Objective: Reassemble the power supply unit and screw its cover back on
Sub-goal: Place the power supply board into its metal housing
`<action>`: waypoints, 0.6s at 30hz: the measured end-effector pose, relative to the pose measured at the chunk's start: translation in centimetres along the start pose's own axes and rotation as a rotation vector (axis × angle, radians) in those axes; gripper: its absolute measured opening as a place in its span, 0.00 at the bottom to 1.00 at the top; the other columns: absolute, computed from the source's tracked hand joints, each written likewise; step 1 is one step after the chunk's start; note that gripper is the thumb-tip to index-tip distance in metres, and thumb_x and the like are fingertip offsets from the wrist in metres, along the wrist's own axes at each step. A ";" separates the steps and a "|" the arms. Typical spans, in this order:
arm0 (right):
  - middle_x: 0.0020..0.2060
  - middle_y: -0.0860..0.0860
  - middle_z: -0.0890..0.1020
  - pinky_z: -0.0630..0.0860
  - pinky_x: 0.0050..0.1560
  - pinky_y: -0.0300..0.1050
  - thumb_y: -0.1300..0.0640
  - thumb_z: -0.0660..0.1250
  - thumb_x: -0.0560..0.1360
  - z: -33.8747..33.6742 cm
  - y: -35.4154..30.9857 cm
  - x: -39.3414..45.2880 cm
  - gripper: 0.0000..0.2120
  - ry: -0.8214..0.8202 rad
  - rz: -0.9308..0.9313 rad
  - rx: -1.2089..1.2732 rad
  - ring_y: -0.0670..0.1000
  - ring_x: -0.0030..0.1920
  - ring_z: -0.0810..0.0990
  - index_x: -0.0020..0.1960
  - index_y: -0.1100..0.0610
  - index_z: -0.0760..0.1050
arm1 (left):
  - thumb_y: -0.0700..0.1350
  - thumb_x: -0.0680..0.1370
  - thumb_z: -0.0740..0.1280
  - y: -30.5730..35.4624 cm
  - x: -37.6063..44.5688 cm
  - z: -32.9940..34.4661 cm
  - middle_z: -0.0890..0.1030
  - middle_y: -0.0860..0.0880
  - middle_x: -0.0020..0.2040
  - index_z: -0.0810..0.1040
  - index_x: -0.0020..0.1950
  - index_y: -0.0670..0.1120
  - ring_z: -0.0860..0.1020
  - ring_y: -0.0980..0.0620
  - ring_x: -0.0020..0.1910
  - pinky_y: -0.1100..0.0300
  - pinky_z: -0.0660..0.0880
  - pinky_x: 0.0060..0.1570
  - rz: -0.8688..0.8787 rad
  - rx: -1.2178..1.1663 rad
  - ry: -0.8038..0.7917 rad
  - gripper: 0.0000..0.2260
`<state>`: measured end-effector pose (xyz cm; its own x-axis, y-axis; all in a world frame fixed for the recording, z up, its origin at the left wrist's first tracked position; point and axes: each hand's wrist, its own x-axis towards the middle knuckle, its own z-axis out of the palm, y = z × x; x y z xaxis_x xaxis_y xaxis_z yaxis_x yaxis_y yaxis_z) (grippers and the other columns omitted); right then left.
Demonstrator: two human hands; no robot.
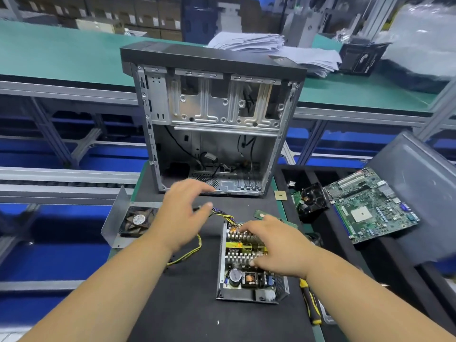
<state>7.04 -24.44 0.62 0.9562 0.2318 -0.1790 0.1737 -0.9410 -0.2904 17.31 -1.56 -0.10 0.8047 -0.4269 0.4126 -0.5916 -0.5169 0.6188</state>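
a: item one, power supply unit (249,262): uncovered, circuit board and finned heat sinks showing, flat on the black mat (187,304) in front of the person.
b: its cover?
a: item two, cover (123,218): bent grey metal with the fan in it, lying at the mat's left edge, well apart from the unit.
b: cables?
a: item three, cable bundle (197,245): yellow and black, runs out of the unit's far-left corner and loops across the mat.
b: hands.
a: right hand (276,250): laid over the unit, fingers spread across the heat sinks, gripping the unit from above. left hand (185,213): loose, fingers spread, holding nothing, hovering above the cables; blurred.
b: the rest?
a: computer case (212,124): open, upright, behind the unit. motherboard (370,206): to the right, beside a black cooler fan (312,201). screwdriver (311,304): yellow and black handle, just right of the unit, partly under the right forearm.
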 end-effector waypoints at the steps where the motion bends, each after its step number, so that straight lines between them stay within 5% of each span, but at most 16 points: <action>1: 0.50 0.40 0.71 0.74 0.53 0.49 0.47 0.71 0.68 0.0 0.0 0.0 0.32 0.004 -0.003 0.000 0.45 0.55 0.67 0.70 0.39 0.64 | 0.47 0.76 0.68 0.7 0.0 0.4 0.78 0.58 0.55 0.78 0.59 0.53 0.72 0.57 0.59 0.57 0.69 0.62 0.071 -0.007 -0.077 0.12; 6: 0.49 0.40 0.72 0.73 0.48 0.50 0.46 0.69 0.68 -0.1 0.1 0.2 0.30 0.045 -0.050 -0.033 0.48 0.54 0.68 0.68 0.45 0.66 | 0.63 0.68 0.71 2.5 -0.9 3.4 0.77 0.57 0.57 0.71 0.63 0.55 0.73 0.57 0.56 0.56 0.71 0.58 0.163 0.082 -0.537 0.27; 12: 0.38 0.39 0.67 0.74 0.46 0.49 0.48 0.71 0.66 0.2 0.2 -0.1 0.30 0.077 -0.019 0.023 0.50 0.51 0.69 0.66 0.46 0.66 | 0.59 0.63 0.77 2.6 -1.2 4.4 0.77 0.57 0.60 0.69 0.67 0.55 0.74 0.57 0.58 0.58 0.72 0.57 0.112 0.113 -0.592 0.35; 18: 0.51 0.42 0.76 0.71 0.51 0.41 0.43 0.74 0.66 -0.6 1.7 -0.9 0.26 0.023 0.039 0.227 0.42 0.54 0.70 0.61 0.41 0.68 | 0.58 0.67 0.76 2.9 -1.1 4.4 0.77 0.54 0.52 0.76 0.65 0.55 0.74 0.54 0.53 0.58 0.71 0.53 0.157 0.167 -0.603 0.27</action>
<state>6.58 -26.39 0.81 0.9667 0.1882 -0.1732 0.0816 -0.8688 -0.4884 14.45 -5.86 -1.71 0.5664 -0.8240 0.0116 -0.7393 -0.5019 0.4489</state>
